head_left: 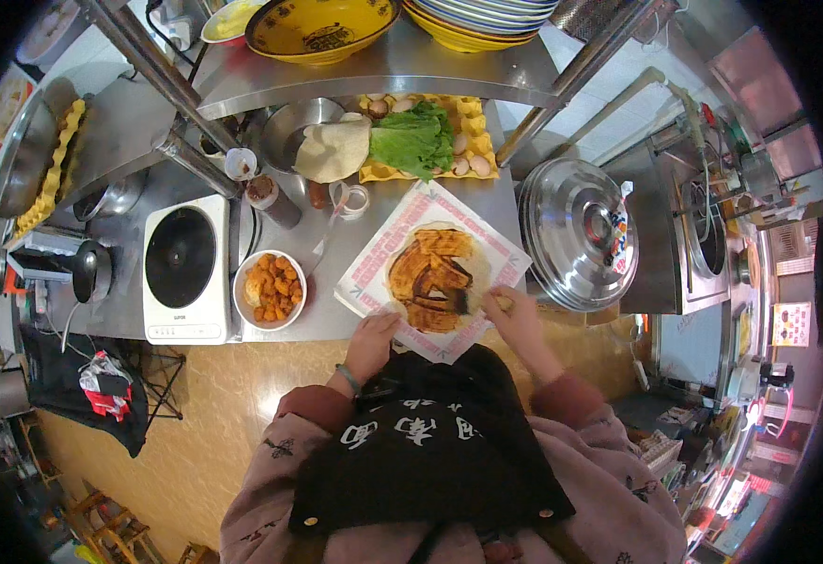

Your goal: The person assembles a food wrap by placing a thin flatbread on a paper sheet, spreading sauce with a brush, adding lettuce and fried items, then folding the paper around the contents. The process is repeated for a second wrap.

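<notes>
A round flatbread [402,254] lies on white-and-pink printed wrapping paper [352,287] on the steel counter in front of me. Uneven brown sauce [444,241] covers much of its surface. My right hand [513,310] is closed round a brush, whose dark bristles [458,301] touch the sauced bread near its right side. At the paper's lower left edge rests my left hand [372,340], fingers stretched out against the paper. To the left of the paper stand a sauce jar [271,200] with a brown-stained top and a white bowl [240,299] of orange-brown fried pieces.
Behind the paper, a yellow egg tray [474,115] carries eggs, green lettuce [411,139] and part of a pale flatbread [333,150]. An induction cooker [184,324] stands left, large steel lids [576,226] right. A steel shelf [374,83] with yellow bowls overhangs the back.
</notes>
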### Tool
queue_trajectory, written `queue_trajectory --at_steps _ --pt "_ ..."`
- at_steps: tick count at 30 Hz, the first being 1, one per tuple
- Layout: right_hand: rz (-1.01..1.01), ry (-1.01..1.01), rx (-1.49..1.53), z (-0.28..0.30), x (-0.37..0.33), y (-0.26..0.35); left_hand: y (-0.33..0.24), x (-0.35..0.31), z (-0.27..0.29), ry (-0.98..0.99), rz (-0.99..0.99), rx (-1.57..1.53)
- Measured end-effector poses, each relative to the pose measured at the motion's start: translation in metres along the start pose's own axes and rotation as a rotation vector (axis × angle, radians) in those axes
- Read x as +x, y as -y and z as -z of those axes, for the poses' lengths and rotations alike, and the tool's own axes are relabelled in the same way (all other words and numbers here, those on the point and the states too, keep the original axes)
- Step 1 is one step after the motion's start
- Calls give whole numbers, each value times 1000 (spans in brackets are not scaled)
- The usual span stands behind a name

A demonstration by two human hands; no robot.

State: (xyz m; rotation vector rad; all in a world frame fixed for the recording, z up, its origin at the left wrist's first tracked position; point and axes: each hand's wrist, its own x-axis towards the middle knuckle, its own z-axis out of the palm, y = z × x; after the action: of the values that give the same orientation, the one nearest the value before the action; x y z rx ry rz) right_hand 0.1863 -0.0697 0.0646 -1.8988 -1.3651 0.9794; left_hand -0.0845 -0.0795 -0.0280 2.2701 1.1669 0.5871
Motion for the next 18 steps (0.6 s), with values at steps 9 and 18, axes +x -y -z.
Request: queue_trajectory --at_steps 9,18 --pt "61 -34 -235 13 12 8 1 1 0 14 9 -8" --pt "222 34 -364 -2 8 13 1 3 1 -5 2 11"
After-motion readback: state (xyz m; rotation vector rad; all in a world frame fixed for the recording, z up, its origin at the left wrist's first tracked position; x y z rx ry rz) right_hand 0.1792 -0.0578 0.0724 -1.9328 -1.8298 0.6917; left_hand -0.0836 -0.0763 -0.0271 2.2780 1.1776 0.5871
